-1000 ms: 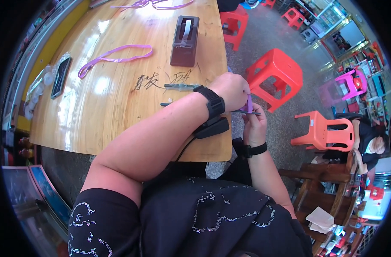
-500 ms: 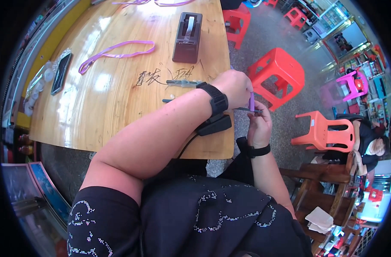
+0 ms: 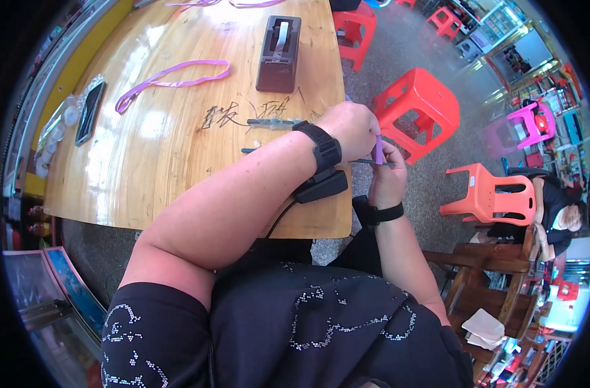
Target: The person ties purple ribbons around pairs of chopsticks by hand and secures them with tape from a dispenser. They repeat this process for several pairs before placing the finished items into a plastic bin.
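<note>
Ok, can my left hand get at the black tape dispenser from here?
Probably yes: the black tape dispenser stands just beyond the left hand, with nothing standing between them. That hand seems busy with a purple strap, though, and might have to let go first.

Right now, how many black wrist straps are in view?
2: left strap, just behind the left hand, over the table; right strap, just behind the right hand, past the table's right edge.
</note>
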The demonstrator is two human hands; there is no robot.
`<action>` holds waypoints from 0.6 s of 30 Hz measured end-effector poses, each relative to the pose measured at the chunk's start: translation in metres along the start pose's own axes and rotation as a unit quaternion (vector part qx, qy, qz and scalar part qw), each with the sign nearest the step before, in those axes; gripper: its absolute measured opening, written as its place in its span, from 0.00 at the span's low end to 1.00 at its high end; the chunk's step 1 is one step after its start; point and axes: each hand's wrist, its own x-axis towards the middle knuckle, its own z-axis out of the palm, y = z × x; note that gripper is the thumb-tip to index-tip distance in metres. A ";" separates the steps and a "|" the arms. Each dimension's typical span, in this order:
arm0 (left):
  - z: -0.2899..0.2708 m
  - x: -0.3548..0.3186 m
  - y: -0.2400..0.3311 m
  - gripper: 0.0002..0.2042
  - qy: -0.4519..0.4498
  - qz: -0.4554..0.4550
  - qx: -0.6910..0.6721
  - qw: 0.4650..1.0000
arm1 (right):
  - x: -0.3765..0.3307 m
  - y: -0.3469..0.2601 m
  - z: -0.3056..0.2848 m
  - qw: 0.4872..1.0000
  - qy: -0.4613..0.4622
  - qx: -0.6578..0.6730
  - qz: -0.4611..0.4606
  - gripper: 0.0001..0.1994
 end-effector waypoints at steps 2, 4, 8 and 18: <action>-0.001 0.000 0.001 0.11 -0.005 -0.004 -0.004 1.000 | 0.002 0.002 -0.002 1.000 -0.005 0.003 -0.003 0.10; -0.002 -0.001 0.002 0.11 -0.001 0.004 0.003 1.000 | 0.003 0.004 -0.003 1.000 -0.011 0.005 -0.006 0.08; 0.000 0.000 -0.001 0.11 0.001 0.003 -0.003 1.000 | 0.006 0.013 -0.003 0.999 -0.028 0.024 0.006 0.08; 0.001 0.000 -0.001 0.10 0.003 0.008 -0.001 1.000 | 0.003 0.009 0.004 0.998 -0.034 0.042 0.014 0.06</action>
